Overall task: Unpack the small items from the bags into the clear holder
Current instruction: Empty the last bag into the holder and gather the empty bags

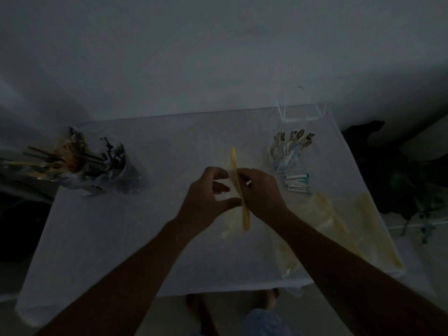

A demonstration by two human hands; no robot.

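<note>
At frame centre, left hand and right hand fingers pinch a yellowish bag above the worktop; no writing legible.

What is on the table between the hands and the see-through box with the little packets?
In the head view, a small pile of white and teal items lies between the right hand and the clear holder, just in front of the holder.

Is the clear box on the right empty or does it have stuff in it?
Not empty. The clear holder has several small packets standing in it, tops poking above its rim.
</note>
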